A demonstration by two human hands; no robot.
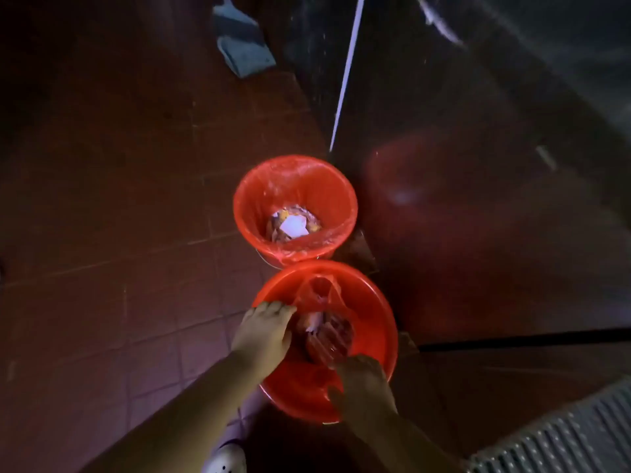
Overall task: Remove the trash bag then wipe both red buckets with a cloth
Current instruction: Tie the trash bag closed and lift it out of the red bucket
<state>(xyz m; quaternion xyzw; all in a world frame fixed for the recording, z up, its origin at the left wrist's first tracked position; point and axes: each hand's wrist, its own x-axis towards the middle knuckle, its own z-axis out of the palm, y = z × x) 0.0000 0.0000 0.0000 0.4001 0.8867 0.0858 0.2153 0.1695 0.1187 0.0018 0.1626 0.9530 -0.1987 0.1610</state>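
Note:
Two red buckets stand on the tiled floor. The far bucket [295,206] is lined with a clear trash bag whose edge folds over the rim, with scraps and white paper at the bottom. The near bucket [370,322] holds a clear trash bag [327,322] with reddish waste inside, its handles sticking up. My left hand [264,331] reaches over the near bucket's left rim and pinches the bag's edge. My right hand [363,382] reaches in from the front and grips the bag's lower part. No cloth is in view.
A blue dustpan [240,39] leans at the top, beside a thin white pole [346,73]. A dark glossy wall or cabinet [478,165] rises right of the buckets. A slatted grey surface [563,435] fills the bottom right corner. My white shoe [227,459] shows below.

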